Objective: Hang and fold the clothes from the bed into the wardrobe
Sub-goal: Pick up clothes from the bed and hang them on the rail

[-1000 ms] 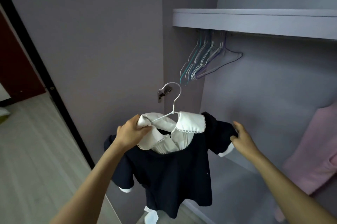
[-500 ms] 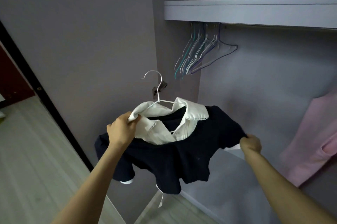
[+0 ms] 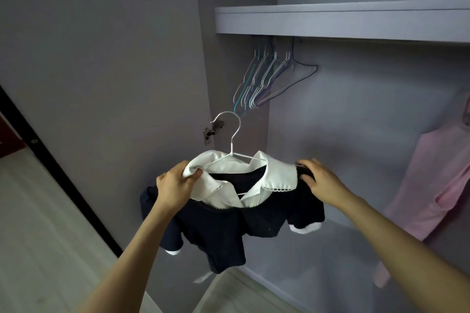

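Observation:
A small navy dress (image 3: pixel 223 231) with a white collar and white sleeve cuffs sits on a white wire hanger (image 3: pixel 232 139), held up in front of the open wardrobe. My left hand (image 3: pixel 175 185) grips the left side of the white collar together with the hanger's shoulder. My right hand (image 3: pixel 320 180) holds the dress's right shoulder, fingers curled over the dark fabric beside the collar. The hanger's hook points up, below the wardrobe rail.
Several bare wire hangers (image 3: pixel 267 78) hang under the grey shelf (image 3: pixel 330 20). A pink garment (image 3: pixel 437 185) hangs at the right. The wardrobe door (image 3: pixel 101 58) with its metal hinge (image 3: pixel 212 130) stands open at the left, over pale wood floor (image 3: pixel 33 236).
My right hand has moved up from the sleeve's end to the dress's right shoulder. The dress and hanger have shifted slightly right and tilted flatter.

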Tool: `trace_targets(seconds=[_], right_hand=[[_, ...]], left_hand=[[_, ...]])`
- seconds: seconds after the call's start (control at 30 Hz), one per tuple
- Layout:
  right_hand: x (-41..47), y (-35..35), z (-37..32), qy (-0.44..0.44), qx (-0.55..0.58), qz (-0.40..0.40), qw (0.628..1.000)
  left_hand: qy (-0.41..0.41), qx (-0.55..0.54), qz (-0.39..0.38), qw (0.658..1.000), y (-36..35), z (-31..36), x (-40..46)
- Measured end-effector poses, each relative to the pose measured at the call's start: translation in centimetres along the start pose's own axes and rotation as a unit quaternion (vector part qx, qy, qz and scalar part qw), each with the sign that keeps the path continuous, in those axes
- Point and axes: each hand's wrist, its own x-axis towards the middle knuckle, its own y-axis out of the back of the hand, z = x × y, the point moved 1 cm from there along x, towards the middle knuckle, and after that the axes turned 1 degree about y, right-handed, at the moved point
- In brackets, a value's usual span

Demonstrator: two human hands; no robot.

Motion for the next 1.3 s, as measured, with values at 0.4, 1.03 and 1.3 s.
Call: trace_targets(seconds=[0.4, 1.03, 1.3], right_hand=[[0.2, 1.9, -4.2, -0.124, 0.148, -0.039, 0.98], [-2.2, 3.0, -3.9, 0.006, 0.085, 0.037, 0.996], [-1.7, 1.6, -8.4, -0.006, 0.147, 0.021, 0.989]], left_hand=[[-0.079, -0.047, -0.116, 0.989, -4.4, 1.7, -0.5], [-0.034, -0.033, -0.137, 0.989, -5.5, 1.7, -1.2], [-0.045, -0.08, -0.17, 0.981, -5.7, 3.2, -1.4]])
